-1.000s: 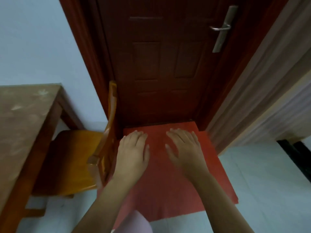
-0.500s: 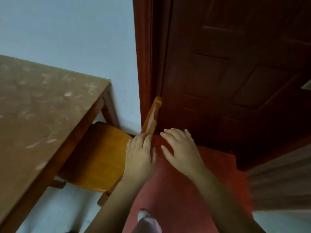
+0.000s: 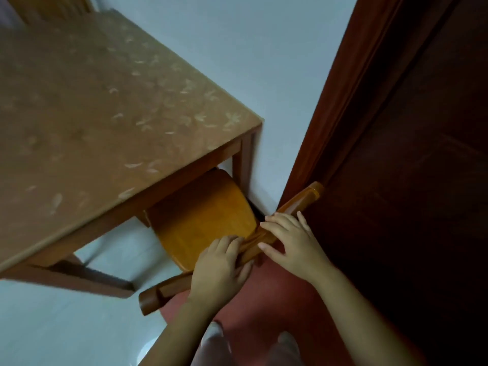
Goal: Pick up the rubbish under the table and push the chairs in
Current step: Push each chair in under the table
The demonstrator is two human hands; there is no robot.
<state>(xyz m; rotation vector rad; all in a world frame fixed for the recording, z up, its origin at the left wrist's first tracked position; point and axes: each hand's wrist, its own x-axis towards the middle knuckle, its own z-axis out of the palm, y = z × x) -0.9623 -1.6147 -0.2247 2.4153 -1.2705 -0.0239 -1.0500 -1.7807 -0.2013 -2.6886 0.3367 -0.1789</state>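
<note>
While both the left hand (image 3: 220, 268) and right hand (image 3: 291, 243) grip its backrest, the glossy orange chair (image 3: 200, 220) sits half-tucked.

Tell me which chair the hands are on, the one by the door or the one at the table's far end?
The chair by the door: both hands grip its backrest. The far chair stands untouched.

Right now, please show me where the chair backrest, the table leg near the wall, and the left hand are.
chair backrest (image 3: 303, 200), head view, upper end of the top rail.
table leg (image 3: 244, 162), head view, middle of the leg.
left hand (image 3: 219, 270), head view, back of the hand.
</note>
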